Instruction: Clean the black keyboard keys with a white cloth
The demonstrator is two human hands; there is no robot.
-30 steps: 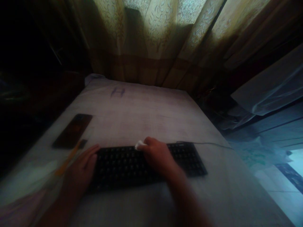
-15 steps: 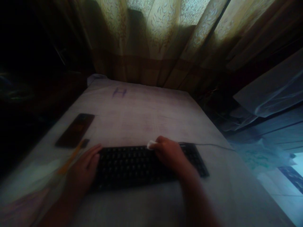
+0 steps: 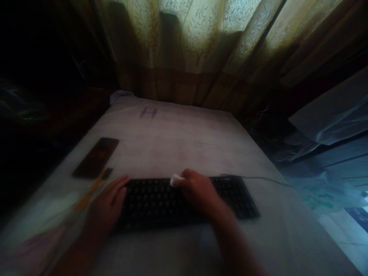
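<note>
Curtain hangs across the top of my head view: yellowish, patterned, bright where the light comes through, a brown band near its foot. Below it, the worktop, under a pale cloth with faint checks. Near the far left corner I read a purple mark, shaped like an H.

Keyboard, black, lies flat on the near half of the worktop, long side roughly across my view. I cannot read its keys.

Two hands on it. Left hand rests against the keyboard's left end, fingers extended and close together; I see nothing gripped in it. Right hand is over the keyboard, right of its middle, fingers curled and closed on a white wad.

Phone, dark, lies beyond the left hand, well apart from the keyboard. Pink cloth at lower left, too blurred for detail. Orange stick with a dark end lies slanted between phone and left hand; I cannot tell what tool it is. Thin cable runs from the keyboard's far edge to the right. Wad, the smallest item I note, sits at the far rows of keys, pinched at the fingertips.
</note>
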